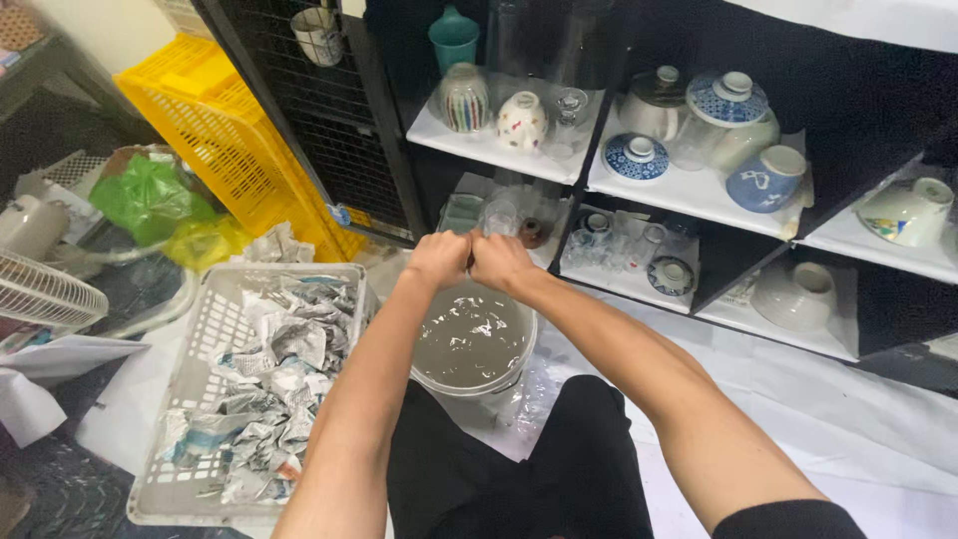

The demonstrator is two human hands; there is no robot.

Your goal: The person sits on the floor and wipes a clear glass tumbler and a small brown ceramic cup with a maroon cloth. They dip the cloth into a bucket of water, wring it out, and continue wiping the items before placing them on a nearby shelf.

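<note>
A black shelving unit (699,215) lined with white is seen holding patterned bowls and glasses, with a grey basket (190,399) of crumpled newspaper at the left. Nearer, a white bucket (474,344) of cloudy water is placed between the knees. Above it, the left hand (439,260) and right hand (499,262) are clenched together, knuckles touching; whatever is gripped cannot be made out.

One head-worn camera looks steeply down — close over bucket (472,344), facing shelves (699,195).
</note>
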